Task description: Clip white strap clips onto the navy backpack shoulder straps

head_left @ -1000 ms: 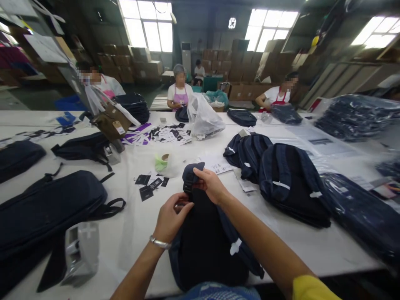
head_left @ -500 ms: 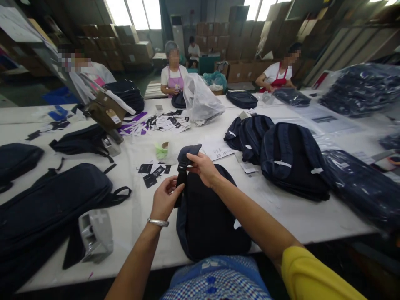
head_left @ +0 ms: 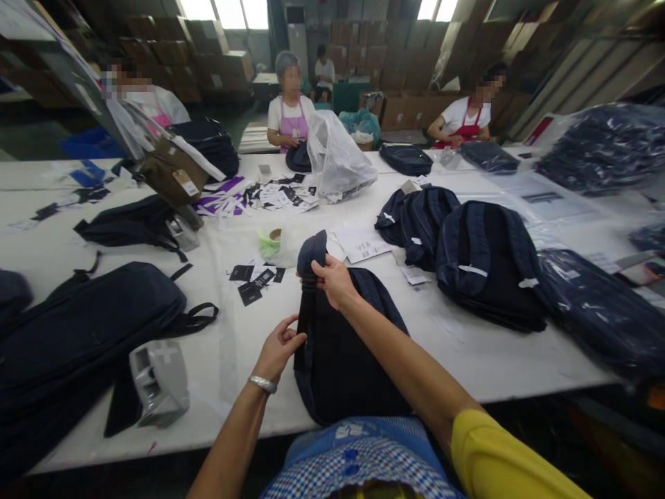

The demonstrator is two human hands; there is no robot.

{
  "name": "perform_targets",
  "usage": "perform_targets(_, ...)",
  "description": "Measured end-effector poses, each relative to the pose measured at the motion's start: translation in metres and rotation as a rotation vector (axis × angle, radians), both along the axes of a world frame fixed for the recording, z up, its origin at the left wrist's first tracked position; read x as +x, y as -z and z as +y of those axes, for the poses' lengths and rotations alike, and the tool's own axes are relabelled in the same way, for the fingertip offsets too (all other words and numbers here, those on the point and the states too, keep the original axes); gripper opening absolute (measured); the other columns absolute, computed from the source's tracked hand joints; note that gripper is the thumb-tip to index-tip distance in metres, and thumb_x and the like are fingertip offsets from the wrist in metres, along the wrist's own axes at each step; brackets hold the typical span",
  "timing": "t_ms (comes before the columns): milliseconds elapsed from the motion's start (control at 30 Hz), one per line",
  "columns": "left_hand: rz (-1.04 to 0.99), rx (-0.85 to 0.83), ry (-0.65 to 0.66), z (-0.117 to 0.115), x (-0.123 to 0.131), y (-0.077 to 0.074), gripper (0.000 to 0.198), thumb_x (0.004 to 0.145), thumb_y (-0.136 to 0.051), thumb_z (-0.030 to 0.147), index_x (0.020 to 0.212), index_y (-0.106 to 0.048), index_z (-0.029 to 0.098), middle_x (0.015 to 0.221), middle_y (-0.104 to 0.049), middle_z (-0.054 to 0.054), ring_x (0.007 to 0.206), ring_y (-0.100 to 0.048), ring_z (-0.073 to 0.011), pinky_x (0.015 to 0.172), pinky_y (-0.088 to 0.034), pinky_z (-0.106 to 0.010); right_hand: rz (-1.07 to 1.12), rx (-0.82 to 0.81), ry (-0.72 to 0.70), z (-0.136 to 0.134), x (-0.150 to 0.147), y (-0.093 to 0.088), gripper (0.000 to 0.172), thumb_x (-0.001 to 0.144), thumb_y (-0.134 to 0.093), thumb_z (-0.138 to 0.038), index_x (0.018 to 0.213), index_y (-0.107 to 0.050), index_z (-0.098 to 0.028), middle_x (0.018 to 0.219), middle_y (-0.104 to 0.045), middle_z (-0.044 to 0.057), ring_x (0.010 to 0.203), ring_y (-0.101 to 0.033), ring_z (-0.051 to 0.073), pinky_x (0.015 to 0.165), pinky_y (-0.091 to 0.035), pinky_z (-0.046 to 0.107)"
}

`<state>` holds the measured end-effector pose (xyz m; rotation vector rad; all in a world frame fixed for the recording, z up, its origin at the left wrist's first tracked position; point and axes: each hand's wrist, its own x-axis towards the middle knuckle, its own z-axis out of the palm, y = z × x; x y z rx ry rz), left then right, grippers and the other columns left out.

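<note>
Warehouse light falls on a long white table [head_left: 467,353], behind which cardboard boxes are stacked and three seated people are seen at work. At the near edge a dark navy backpack [head_left: 343,360] is laid flat on its front. Its shoulder strap [head_left: 306,305] is lifted off the back panel and held taut.

The right hand [head_left: 335,281] is clamped on the strap just below the padded upper end. The left hand [head_left: 280,343], with a bracelet [head_left: 262,383] at the wrist, is pinched on the webbing lower down. The hands are thus kept apart along the strap, each closed on it.

As a judgement, the work on this backpack is partway through: one strap is in hand, and the other cannot be made out.

- Right of the backpack, a row of similar backpacks [head_left: 488,270] lies overlapped, with white tabs showing.
- Farther right, bagged backpacks [head_left: 597,312] are wrapped in clear plastic, which suggests finished pieces.
- Left of the backpack, flat dark bags [head_left: 88,326] lie unwrapped, near a grey hand tool [head_left: 158,381].
- Beyond the backpack, black hang tags [head_left: 254,281], a green tape roll [head_left: 270,244] and a printed sheet [head_left: 364,244] are scattered.
</note>
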<state>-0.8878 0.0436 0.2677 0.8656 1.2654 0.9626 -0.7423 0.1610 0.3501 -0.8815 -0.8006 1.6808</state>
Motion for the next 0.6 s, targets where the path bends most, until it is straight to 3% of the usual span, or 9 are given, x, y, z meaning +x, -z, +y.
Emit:
perform_targets(367,-0.015,-0.136,0.042,-0.023,-0.002,0.075,0.080,0.064,-0.077,0.043,0.130,-0.044,0.010,0.065,-0.052,0.005,0.062,-0.053,-0.0111,0.057,-0.037,-0.023,-0.041,-0.060,0.038,0.002,-0.007,0.033,0.028,0.070,-0.071,-0.038,0.088,-0.060,-0.019,0.071,-0.068,0.001,0.065,-0.066,0.016,0.059,-0.057,0.030)
perform_targets(500,-0.015,-0.160,0.102,-0.022,0.002,0.089,0.078,0.063,-0.076,0.045,0.126,-0.049,0.010,0.062,-0.051,0.005,0.057,-0.049,-0.0105,0.052,-0.031,-0.022,-0.041,-0.067,0.020,-0.001,-0.007,0.038,0.030,0.071,-0.071,-0.036,0.092,-0.060,-0.019,0.073,-0.068,0.001,0.064,-0.066,0.016,0.059,-0.058,0.031)
perform_targets(600,0.038,-0.124,0.124,-0.017,0.002,0.090,0.067,0.063,-0.075,0.046,0.117,-0.058,0.010,0.060,-0.051,0.004,0.055,-0.046,-0.0102,0.052,-0.030,-0.023,-0.039,-0.076,0.007,-0.003,-0.005,0.037,0.029,0.071,-0.072,-0.036,0.091,-0.060,-0.019,0.074,-0.068,0.001,0.064,-0.066,0.016,0.060,-0.058,0.031)
